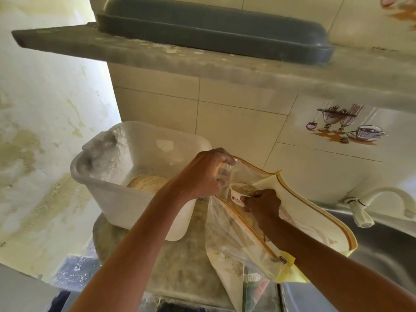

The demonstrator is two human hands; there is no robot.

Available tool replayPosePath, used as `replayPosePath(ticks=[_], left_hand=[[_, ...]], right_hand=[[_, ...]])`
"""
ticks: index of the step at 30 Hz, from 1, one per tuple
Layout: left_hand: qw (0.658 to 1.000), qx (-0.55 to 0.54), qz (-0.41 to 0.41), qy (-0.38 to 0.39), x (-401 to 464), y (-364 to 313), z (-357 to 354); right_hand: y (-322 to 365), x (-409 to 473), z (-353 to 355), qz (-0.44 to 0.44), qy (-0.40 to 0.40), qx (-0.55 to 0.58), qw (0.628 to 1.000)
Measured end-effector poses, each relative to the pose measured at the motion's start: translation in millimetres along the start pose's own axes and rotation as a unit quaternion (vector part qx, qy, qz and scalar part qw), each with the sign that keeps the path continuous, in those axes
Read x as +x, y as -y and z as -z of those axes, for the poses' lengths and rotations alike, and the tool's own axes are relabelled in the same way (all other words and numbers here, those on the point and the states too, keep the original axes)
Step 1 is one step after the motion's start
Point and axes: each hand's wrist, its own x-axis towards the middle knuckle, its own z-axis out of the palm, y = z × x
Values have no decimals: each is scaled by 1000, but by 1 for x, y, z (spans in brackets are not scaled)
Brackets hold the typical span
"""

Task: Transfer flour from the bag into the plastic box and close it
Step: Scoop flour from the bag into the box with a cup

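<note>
Gripping the near rim of the flour bag (299, 212), your left hand (202, 176) is curling its fingers round the yellow-trimmed edge and holding the mouth open. Your right hand (262, 202) is reaching into that mouth and pinching a small cup (238, 194) by its side; the cup is white with a pinkish print, and it's showing some pale flour inside, sitting right at the bag's opening.

Around you: the bag is slumping on the dusty stone counter (180, 266) with its far flap draping toward the steel sink (382, 244) on the right, where a white tap (382, 199) is sticking out of the wall. A grey shelf (202, 59) is running overhead with a dark blue-grey lid (213, 25) lying on it. Tiled wall behind, one tile showing a teacup picture (346, 124). Your left forearm is crossing in front of the plastic box (108, 188), hiding its right corner.

The box is sitting open on the counter just left of the bag, translucent white, its inner walls dusted with flour. A mound of tan flour (146, 183) is lying on its bottom, well below the rim. The bag's clear lower part is showing more flour clinging inside.
</note>
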Motion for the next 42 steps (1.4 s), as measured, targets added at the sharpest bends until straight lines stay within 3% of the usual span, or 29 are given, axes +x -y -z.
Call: replayPosePath(ticks=[10,20,30,34,42], left_hand=[[1000,23,-9,-2,-1,-1,1],[997,66,-32,-24,-2,1,3],[999,-32,-29,-12,-1,3,15],[996,-72,-14,-41,-3,3,27],[985,61,84,-136,-24,32,78]], right_hand=[[8,-37,44,59,70,-8,996],[21,-67,103,247,131,-143,949],[36,-80,142,350,126,-90,924],[47,-83,147,378,131,-78,913],[88,-90,136,422,144,-22,895]])
